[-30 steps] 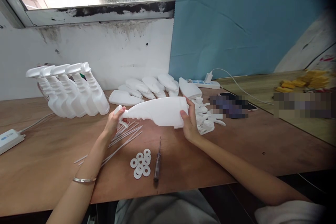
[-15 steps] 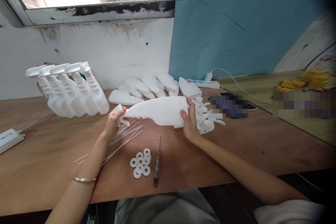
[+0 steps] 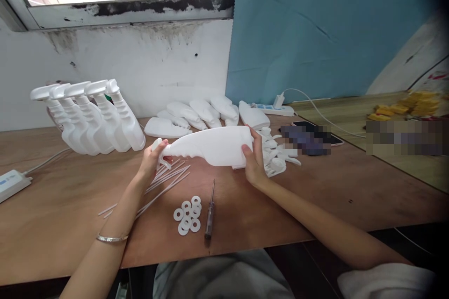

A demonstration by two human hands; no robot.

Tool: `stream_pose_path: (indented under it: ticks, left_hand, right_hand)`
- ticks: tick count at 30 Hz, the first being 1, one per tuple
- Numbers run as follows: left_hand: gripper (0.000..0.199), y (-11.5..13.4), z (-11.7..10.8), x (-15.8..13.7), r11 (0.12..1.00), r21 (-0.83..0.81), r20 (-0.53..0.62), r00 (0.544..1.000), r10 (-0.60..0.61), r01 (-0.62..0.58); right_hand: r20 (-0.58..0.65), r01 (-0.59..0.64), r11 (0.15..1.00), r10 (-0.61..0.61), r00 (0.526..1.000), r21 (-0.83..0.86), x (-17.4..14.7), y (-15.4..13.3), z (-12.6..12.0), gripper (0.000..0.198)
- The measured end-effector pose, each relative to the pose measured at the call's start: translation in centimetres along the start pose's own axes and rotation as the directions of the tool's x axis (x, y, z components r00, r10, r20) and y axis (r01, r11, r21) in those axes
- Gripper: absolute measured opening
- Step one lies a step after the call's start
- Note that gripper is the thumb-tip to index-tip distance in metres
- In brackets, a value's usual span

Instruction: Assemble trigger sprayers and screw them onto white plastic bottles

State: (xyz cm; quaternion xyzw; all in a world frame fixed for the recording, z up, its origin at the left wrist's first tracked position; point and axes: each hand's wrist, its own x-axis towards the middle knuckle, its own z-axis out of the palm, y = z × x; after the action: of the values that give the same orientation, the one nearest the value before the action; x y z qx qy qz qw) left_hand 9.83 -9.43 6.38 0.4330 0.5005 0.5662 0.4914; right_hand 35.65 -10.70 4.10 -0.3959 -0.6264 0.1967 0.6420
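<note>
A white spray bottle [image 3: 217, 146] lies sideways in the air above the table, held between both hands. My left hand [image 3: 154, 156] is closed around the trigger spray head [image 3: 164, 153] at its neck end. At the broad base, my right hand [image 3: 254, 159] grips with the thumb on the near face and fingers behind. Below the bottle, several thin white tubes [image 3: 168, 180] lie near my left forearm. Several flat white washers [image 3: 187, 215] sit in a small pile, and a screwdriver [image 3: 209, 217] with a clear handle lies beside them.
Several white bottles with spray heads [image 3: 101, 119] stand in a row at the left. Bottles without heads [image 3: 199, 112] lie along the wall. White trigger parts [image 3: 277, 154] are heaped beyond my right hand. Power strips [image 3: 14, 183] and phones [image 3: 315, 135] lie at the sides.
Both hands keep hold of the spray bottle in nearly the same place. The whole view has shifted slightly; nothing was taken up or let go.
</note>
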Motion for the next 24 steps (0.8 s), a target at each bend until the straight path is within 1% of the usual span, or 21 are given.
stream_pose_path:
  ticks: [2, 5, 7, 10, 13, 17, 19, 21, 24]
  left_hand:
    - [0.034, 0.22, -0.10, -0.09, 1.000, -0.016, 0.015, 1.000, 0.021, -0.021]
    - [0.035, 0.50, -0.31, -0.24, 0.998, -0.052, 0.067, 0.997, 0.042, -0.039]
    - [0.038, 0.55, -0.41, -0.32, 0.997, -0.076, 0.096, 0.995, 0.035, -0.028]
    - [0.042, 0.43, -0.40, -0.31, 0.996, -0.090, 0.106, 0.994, 0.019, -0.009]
    - [0.037, 0.18, -0.26, -0.11, 0.998, -0.066, 0.102, 0.995, -0.002, 0.008]
    - [0.038, -0.18, -0.23, 0.25, 0.998, 0.006, 0.094, 0.994, -0.059, 0.059]
    - [0.035, -0.24, -0.33, 0.27, 0.999, 0.008, 0.110, 0.993, -0.043, 0.042]
    - [0.032, -0.15, -0.46, 0.15, 1.000, -0.007, 0.125, 0.992, -0.002, 0.003]
    - [0.031, 0.20, -0.63, -0.18, 0.997, -0.068, 0.141, 0.989, 0.043, -0.034]
  right_hand:
    - [-0.008, 0.015, 1.000, -0.015, 1.000, 0.003, 0.04, -0.01, -0.04, 0.053]
    - [-0.022, 0.030, 1.000, -0.030, 0.999, 0.004, 0.16, 0.04, -0.11, 0.051]
    - [-0.026, 0.024, 1.000, -0.024, 0.999, -0.001, 0.22, 0.10, -0.14, 0.051]
    - [-0.023, 0.007, 1.000, -0.007, 1.000, 0.007, 0.24, 0.14, -0.14, 0.051]
    - [-0.016, 0.005, 1.000, -0.005, 1.000, 0.022, 0.16, 0.08, -0.08, 0.052]
    - [0.004, 0.016, 0.999, -0.016, 1.000, 0.029, 0.03, -0.03, -0.02, 0.052]
    - [0.004, 0.022, 0.999, -0.022, 1.000, 0.024, 0.01, -0.05, -0.04, 0.053]
    - [-0.002, 0.031, 0.999, -0.031, 1.000, 0.021, 0.04, -0.05, -0.08, 0.053]
    - [-0.008, 0.037, 0.999, -0.037, 0.999, 0.025, 0.14, -0.01, -0.17, 0.052]
